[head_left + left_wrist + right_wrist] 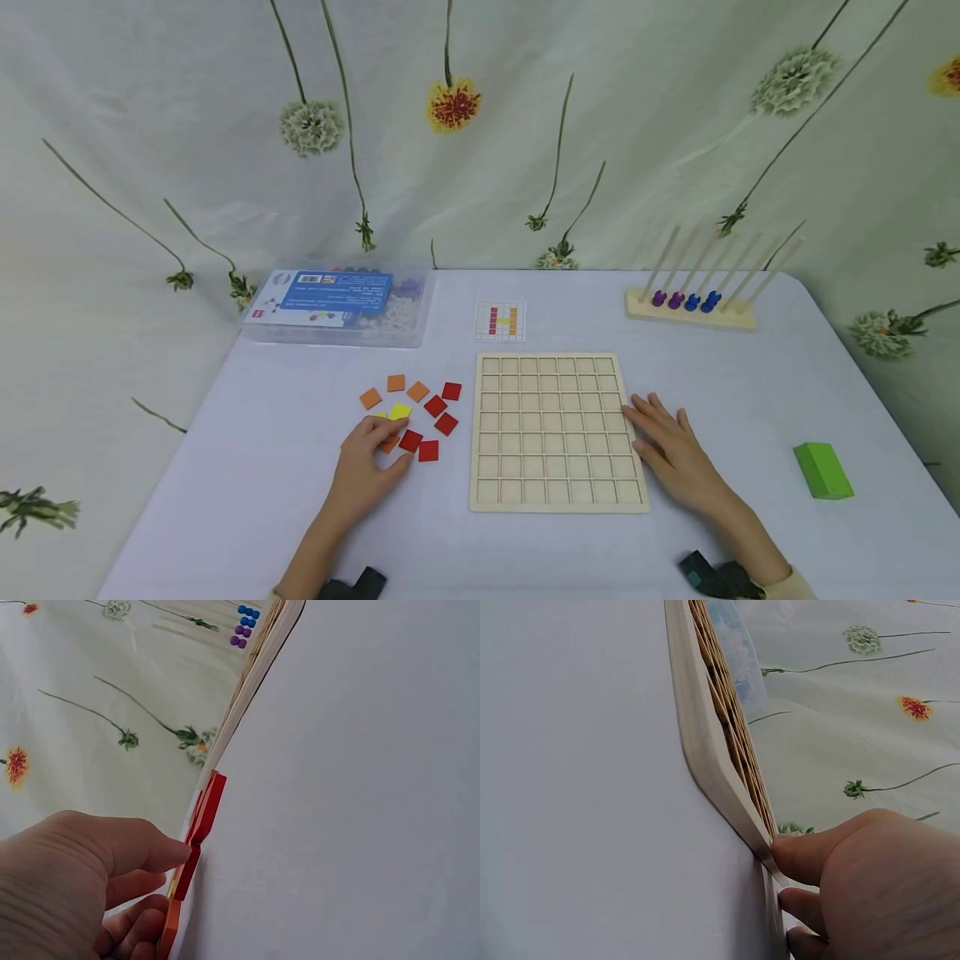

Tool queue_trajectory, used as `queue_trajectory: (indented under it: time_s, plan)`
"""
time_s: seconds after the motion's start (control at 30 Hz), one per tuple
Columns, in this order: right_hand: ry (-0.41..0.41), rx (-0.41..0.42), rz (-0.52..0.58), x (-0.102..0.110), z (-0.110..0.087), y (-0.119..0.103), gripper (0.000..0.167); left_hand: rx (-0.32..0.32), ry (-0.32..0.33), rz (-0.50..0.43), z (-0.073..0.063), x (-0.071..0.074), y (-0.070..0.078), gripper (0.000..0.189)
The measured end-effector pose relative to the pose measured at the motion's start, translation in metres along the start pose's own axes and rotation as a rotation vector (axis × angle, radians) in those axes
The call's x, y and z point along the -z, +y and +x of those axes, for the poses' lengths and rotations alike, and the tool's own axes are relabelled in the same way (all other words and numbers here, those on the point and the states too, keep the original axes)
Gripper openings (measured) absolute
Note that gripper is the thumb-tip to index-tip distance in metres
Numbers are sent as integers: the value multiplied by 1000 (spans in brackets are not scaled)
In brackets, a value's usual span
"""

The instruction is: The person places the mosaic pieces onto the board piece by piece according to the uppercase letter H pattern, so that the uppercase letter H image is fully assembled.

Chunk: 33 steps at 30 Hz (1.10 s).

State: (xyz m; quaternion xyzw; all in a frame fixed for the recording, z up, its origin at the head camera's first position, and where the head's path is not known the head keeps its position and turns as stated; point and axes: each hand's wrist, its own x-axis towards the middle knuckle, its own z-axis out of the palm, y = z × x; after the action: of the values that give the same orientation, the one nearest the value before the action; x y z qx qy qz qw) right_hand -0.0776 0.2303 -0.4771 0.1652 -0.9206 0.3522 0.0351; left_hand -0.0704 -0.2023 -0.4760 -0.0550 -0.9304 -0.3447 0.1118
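Note:
My left hand (367, 462) reaches over a loose group of square tiles, thumb and forefinger spread on either side of a red tile (410, 441). In the left wrist view the thumb tip is right at a red tile's edge (190, 877). An orange tile (388, 443) and a yellow tile (381, 415) are partly hidden by the fingers. Another yellow tile (401, 411) lies just beyond. To the right is a wooden grid board (551, 421), its squares bare. Fingertips of my right hand (678, 458) rest at the board's right edge, fingers extended.
More red tiles (446, 423) and orange tiles (371, 398) lie left of the board. Behind it is a pattern card (501, 322). A clear plastic box (337, 307) stands back left, a pegged bead stand (690, 308) back right, and a green block (823, 471) far right.

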Motion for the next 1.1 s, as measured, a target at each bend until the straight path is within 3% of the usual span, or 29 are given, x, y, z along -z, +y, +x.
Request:
queue_trajectory:
  time_s: [0.23,0.5,1.1]
  plan:
    - [8,8,-11,1,2,0,46,6,-28,26,0,0,0,43]
    - [8,4,-7,0,1,-1,46,-30,-37,34,1,-1,1,39]
    - [5,3,-15,0,0,0,47,-98,-9,81,1,-3,-3,31]
